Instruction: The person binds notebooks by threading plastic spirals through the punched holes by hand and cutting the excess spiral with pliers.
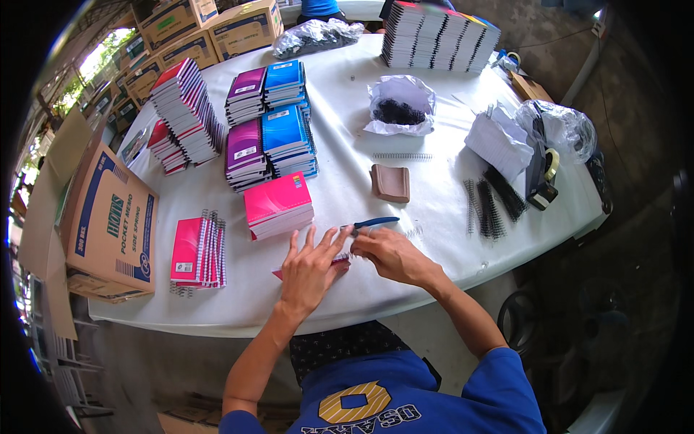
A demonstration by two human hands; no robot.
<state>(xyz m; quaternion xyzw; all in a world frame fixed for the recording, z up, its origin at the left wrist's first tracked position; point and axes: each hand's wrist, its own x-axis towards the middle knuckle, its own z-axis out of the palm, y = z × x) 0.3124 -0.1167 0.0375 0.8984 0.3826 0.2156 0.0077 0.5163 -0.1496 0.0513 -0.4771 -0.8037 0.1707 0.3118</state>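
Observation:
My left hand (pixel 309 271) lies over a small pink notebook (pixel 277 274), its fingers spread and stretched forward; most of the cover is hidden under it. Close beside it, my right hand (pixel 390 254) is closed in a pinch at the notebook's right edge. A thin wire coil (pixel 414 232) shows past its knuckles, partly hidden by the fingers. Just beyond both hands lie blue-handled pliers (pixel 379 221). A stack of pink-covered notebooks (pixel 278 202) stands ahead of my left hand. Further left lie several pink notebooks with coils (pixel 196 249), overlapping in a row.
Purple notebooks (pixel 246 150) and blue notebooks (pixel 284 130) stand stacked behind, beside tall red-covered piles (pixel 184 108). A brown block (pixel 390 183) and a paper-lined holder of black coils (pixel 400 108) sit mid-table. Loose coils (pixel 491 206) and tape (pixel 551 165) lie right; a carton (pixel 112 217) stands left.

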